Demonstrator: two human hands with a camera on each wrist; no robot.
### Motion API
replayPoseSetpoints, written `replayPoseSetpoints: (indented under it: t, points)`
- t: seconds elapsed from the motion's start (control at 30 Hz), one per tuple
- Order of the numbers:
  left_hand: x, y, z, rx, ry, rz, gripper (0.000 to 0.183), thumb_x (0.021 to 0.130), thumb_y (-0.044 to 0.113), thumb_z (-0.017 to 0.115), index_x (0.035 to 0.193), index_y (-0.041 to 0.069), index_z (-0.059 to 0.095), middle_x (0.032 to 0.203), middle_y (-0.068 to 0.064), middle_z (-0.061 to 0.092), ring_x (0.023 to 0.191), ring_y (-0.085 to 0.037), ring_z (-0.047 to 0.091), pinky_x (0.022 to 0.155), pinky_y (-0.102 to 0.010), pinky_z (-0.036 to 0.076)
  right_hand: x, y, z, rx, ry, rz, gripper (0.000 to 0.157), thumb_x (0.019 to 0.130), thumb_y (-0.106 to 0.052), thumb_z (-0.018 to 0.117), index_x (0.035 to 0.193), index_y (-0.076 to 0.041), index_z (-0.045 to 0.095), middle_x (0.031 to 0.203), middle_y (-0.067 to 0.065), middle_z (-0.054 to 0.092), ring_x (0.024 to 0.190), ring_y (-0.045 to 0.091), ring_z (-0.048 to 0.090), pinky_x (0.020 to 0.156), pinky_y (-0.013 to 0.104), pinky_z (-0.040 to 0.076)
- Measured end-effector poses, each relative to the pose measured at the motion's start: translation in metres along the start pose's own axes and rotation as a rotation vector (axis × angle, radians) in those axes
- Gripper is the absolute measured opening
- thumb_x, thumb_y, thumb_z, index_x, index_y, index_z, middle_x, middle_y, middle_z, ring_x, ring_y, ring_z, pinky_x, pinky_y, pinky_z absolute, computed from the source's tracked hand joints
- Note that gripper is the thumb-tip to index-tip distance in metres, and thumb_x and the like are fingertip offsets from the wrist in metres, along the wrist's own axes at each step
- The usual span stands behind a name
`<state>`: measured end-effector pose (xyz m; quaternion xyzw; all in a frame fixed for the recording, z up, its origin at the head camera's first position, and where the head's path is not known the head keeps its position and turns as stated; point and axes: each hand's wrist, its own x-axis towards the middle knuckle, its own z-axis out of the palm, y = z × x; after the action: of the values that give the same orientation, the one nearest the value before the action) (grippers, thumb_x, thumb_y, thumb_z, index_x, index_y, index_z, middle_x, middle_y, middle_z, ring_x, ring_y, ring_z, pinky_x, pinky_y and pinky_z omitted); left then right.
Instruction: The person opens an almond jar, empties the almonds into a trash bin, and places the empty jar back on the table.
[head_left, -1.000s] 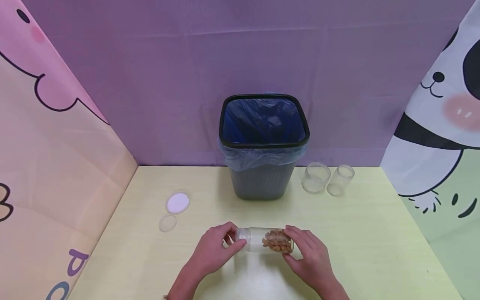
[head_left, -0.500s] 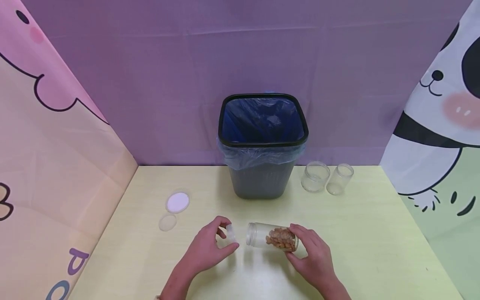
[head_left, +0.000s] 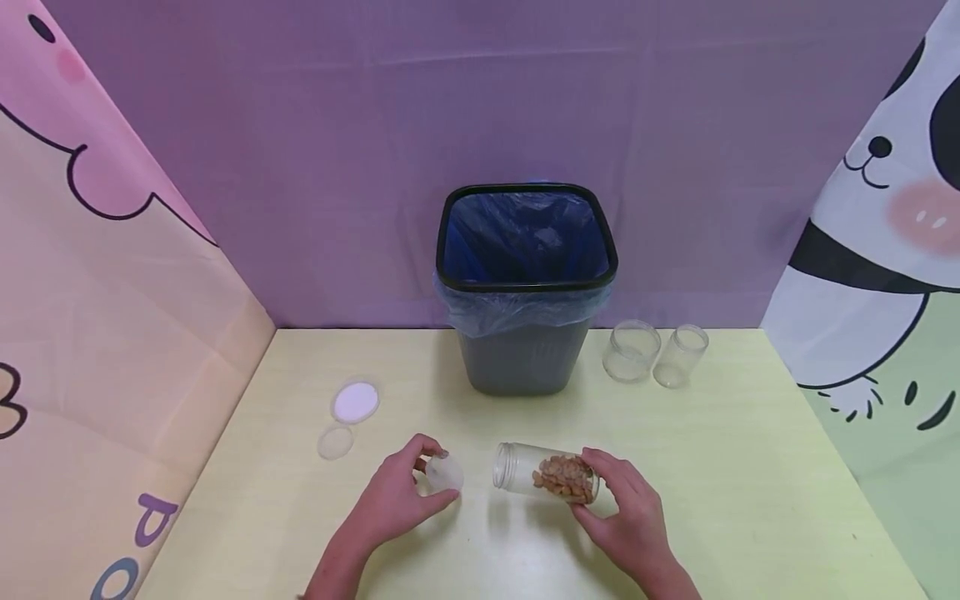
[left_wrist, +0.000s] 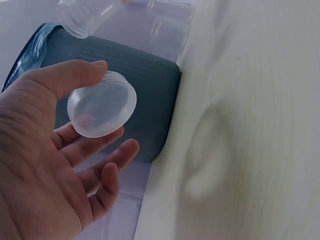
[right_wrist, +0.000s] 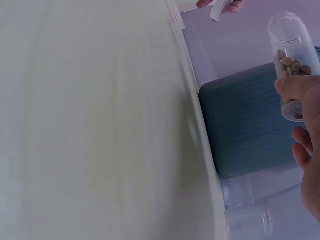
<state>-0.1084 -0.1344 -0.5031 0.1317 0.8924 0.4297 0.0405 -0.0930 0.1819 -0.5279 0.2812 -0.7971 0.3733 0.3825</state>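
Note:
Between thumb and fingers my left hand (head_left: 397,498) pinches a translucent round lid (left_wrist: 102,107), its face turned outward. My right hand (head_left: 626,512) grips the bottom end of a clear jar (head_left: 525,468), which lies nearly sideways above the table with its uncapped mouth facing the lid. Brown pieces, like beans or dried fruit, (head_left: 564,477) are heaped toward the jar's bottom. In the right wrist view the same jar (right_wrist: 290,40) shows its threaded neck. A gap separates lid and jar.
A grey bin (head_left: 517,362) with a blue liner stands at the table's back. Right of it are a wide clear jar (head_left: 632,354) and a narrow one (head_left: 680,358). Two lids, one white (head_left: 356,403) and one clear (head_left: 335,442), lie at left.
The lid has come off the jar's mouth. My left hand has moved left with it and turned its face into view. The jar has shifted slightly right and tilted a little.

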Motion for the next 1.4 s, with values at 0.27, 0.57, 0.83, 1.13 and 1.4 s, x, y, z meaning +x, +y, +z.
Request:
replayPoseSetpoints:
  t: [0.27,0.57,0.83,1.13,1.4]
  points:
    - [-0.002,-0.014,-0.003,-0.010,0.080,-0.040,0.049,0.057,0.050,0.076,0.078,0.018,0.046,0.100,0.015,0.061,0.082,-0.010,0.055,0.068,-0.031,0.045,0.000,0.001,-0.001,-0.009,-0.006,0.012,0.061,0.051,-0.014,0.079,0.107,0.002,0.060,0.104,0.011,0.060,0.086,0.021,0.056,0.078,0.018,0.040]
    - [-0.003,-0.025,-0.008,-0.023,0.085,-0.041,0.072,0.052,0.049,0.079,0.113,0.018,0.056,0.102,0.008,0.055,0.089,-0.013,0.051,0.073,-0.032,0.043,0.000,0.001,-0.001,-0.009,0.009,0.005,0.060,0.053,-0.016,0.078,0.106,0.003,0.060,0.103,0.013,0.060,0.085,0.020,0.056,0.066,0.018,0.042]
    - [-0.004,-0.032,-0.012,0.096,0.087,-0.026,0.064,0.052,0.036,0.083,0.108,0.016,0.061,0.097,0.006,0.051,0.087,-0.010,0.045,0.074,-0.031,0.041,0.000,-0.001,-0.002,-0.008,0.004,0.025,0.061,0.052,-0.015,0.078,0.107,0.003,0.060,0.104,0.012,0.060,0.083,0.018,0.055,0.062,0.019,0.042]
    - [-0.009,-0.035,-0.018,0.108,0.106,-0.005,0.063,0.051,0.031,0.085,0.108,0.021,0.059,0.088,0.006,0.047,0.081,-0.012,0.045,0.071,-0.030,0.041,-0.002,-0.003,-0.005,-0.002,-0.008,0.077,0.063,0.051,-0.014,0.079,0.109,0.001,0.059,0.105,0.010,0.059,0.084,0.015,0.054,0.059,0.019,0.042]
    - [-0.012,-0.048,-0.028,0.158,0.090,-0.043,0.059,0.055,0.032,0.083,0.107,0.021,0.057,0.089,0.004,0.048,0.081,-0.013,0.045,0.071,-0.030,0.040,0.001,-0.003,-0.007,0.033,0.034,0.112,0.062,0.050,-0.012,0.079,0.107,0.003,0.059,0.102,0.012,0.060,0.084,0.016,0.054,0.059,0.021,0.042]
